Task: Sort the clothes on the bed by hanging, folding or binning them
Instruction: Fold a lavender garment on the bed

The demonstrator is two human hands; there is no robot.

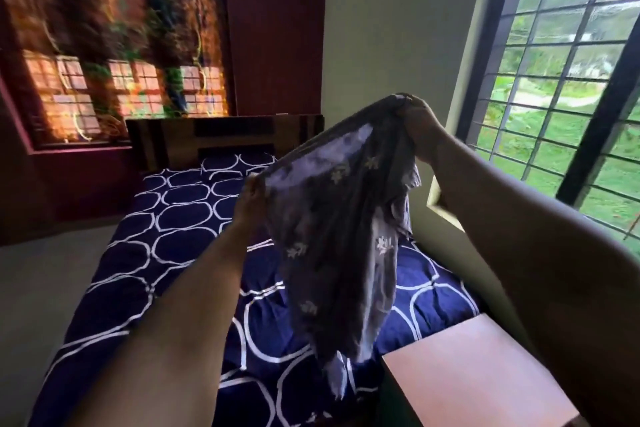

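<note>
Held up above bed (180, 218): grey floral garment (332, 225), hanging loose; left hand (251, 196) and right hand (420, 121) at top edge, fingers clamped on it; best pulled taut, levelled, shaken flat before folding.

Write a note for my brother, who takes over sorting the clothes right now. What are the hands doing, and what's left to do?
Left hand: pinches one top edge of the grey flowery garment.
Right hand: grips the other top edge, held higher, toward the window.
Garment: hangs spread between both hands, up in the air over the blue bed. I cannot tell whether its lower tip touches the cover.
Done: this piece is picked up and held open.
Left: it is not yet folded, hung or binned. No hanger or bin shows in this view.
</note>
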